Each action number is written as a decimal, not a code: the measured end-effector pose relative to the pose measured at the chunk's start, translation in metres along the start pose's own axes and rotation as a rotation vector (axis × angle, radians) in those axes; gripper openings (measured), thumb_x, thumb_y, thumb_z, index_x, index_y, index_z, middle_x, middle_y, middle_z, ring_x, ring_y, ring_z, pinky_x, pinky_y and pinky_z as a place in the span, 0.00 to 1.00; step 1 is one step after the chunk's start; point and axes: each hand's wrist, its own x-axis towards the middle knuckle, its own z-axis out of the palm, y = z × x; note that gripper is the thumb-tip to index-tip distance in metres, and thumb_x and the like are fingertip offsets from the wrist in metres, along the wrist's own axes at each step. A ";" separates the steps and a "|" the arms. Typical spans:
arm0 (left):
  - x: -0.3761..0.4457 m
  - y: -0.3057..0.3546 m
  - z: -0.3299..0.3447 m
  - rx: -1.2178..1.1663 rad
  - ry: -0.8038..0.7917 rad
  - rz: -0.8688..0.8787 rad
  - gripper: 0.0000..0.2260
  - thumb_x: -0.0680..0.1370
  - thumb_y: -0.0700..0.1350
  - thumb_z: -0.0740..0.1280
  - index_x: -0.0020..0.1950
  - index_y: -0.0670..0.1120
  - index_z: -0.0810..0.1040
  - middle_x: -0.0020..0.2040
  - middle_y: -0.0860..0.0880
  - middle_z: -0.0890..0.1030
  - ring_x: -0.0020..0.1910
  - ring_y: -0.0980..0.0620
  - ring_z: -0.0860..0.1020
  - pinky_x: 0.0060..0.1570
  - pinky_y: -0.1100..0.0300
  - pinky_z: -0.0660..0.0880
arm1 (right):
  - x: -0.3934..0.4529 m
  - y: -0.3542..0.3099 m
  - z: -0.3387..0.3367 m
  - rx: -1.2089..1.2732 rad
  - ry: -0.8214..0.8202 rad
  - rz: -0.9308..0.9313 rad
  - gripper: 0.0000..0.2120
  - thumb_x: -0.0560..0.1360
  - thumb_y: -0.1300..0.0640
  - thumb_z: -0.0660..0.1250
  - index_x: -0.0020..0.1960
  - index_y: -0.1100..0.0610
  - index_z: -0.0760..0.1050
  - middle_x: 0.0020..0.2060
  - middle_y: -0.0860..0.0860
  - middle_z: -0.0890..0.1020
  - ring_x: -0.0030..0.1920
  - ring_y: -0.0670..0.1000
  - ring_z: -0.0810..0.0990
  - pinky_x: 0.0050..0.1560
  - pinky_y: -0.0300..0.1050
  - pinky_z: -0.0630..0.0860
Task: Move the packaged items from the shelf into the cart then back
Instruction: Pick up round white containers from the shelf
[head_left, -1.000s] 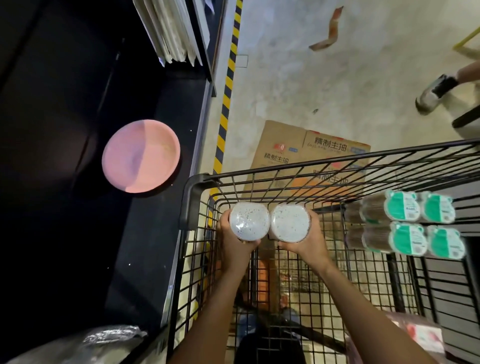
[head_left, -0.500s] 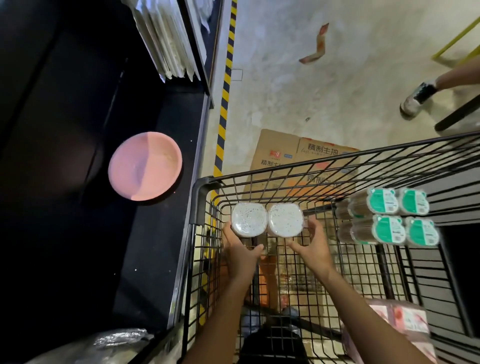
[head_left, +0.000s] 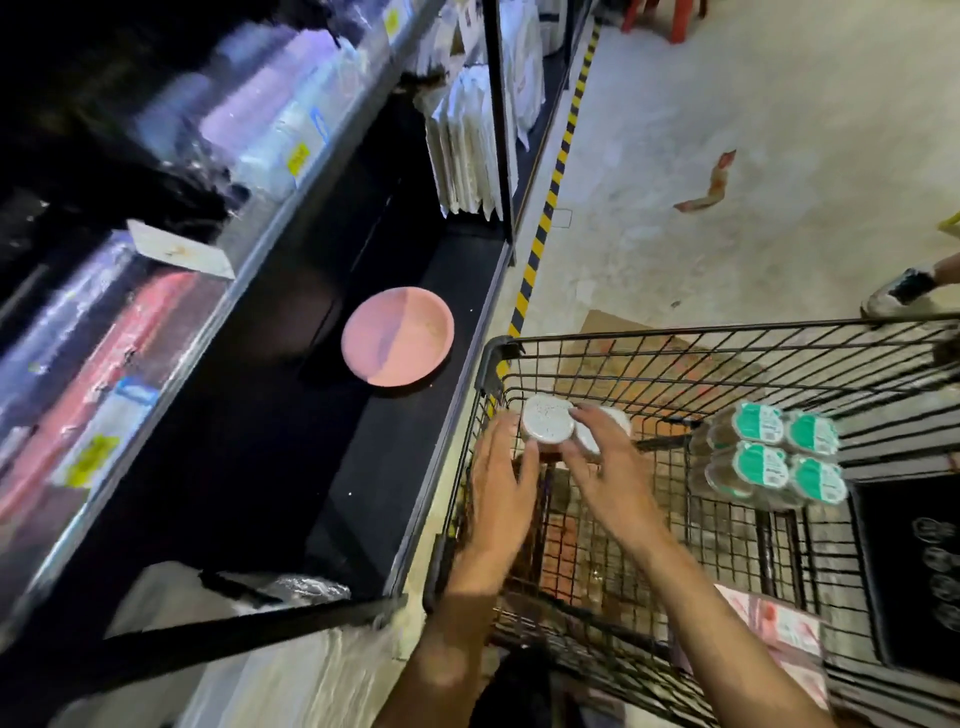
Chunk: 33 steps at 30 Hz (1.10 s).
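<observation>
Two round packages with speckled white lids stand side by side in the front left corner of the black wire cart (head_left: 675, 332). The left package (head_left: 545, 426) shows its whole lid. My right hand (head_left: 602, 462) lies over the right package (head_left: 618, 421) with spread fingers and hides most of its lid. Straight fingers of my left hand (head_left: 498, 488) reach beside the left package; whether they touch it is unclear. Neither hand grips anything.
A green-labelled multipack (head_left: 769, 452) lies at the cart's right side, and a pink pack (head_left: 779, 629) lies near me. The dark shelf (head_left: 291, 467) on the left holds a pink plate (head_left: 397, 338) and white packets (head_left: 467, 145). A cardboard box (head_left: 613, 322) and someone's shoe (head_left: 898, 291) are on the floor.
My hands gripped the two white-lidded packages, then let go of them in the cart. The right hand has moved over the right lid. The view has swung towards the shelf.
</observation>
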 end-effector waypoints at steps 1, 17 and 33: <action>-0.011 0.006 -0.010 0.004 0.027 0.011 0.20 0.82 0.46 0.59 0.74 0.46 0.64 0.74 0.49 0.65 0.72 0.57 0.61 0.71 0.64 0.55 | -0.009 -0.010 -0.003 -0.012 -0.014 -0.042 0.20 0.79 0.54 0.62 0.70 0.56 0.68 0.71 0.52 0.68 0.72 0.50 0.63 0.73 0.50 0.60; -0.308 0.029 -0.186 0.017 0.640 -0.167 0.21 0.81 0.54 0.54 0.75 0.52 0.63 0.74 0.59 0.64 0.72 0.66 0.59 0.71 0.70 0.56 | -0.227 -0.151 0.026 0.120 -0.558 -0.580 0.23 0.80 0.45 0.54 0.72 0.51 0.67 0.71 0.42 0.67 0.72 0.37 0.60 0.70 0.30 0.56; -0.642 -0.043 -0.276 -0.009 1.238 -0.485 0.23 0.76 0.66 0.48 0.70 0.65 0.58 0.71 0.71 0.60 0.71 0.71 0.57 0.73 0.61 0.58 | -0.497 -0.229 0.156 0.209 -1.108 -0.840 0.18 0.75 0.44 0.55 0.64 0.38 0.68 0.63 0.19 0.61 0.68 0.27 0.60 0.64 0.20 0.54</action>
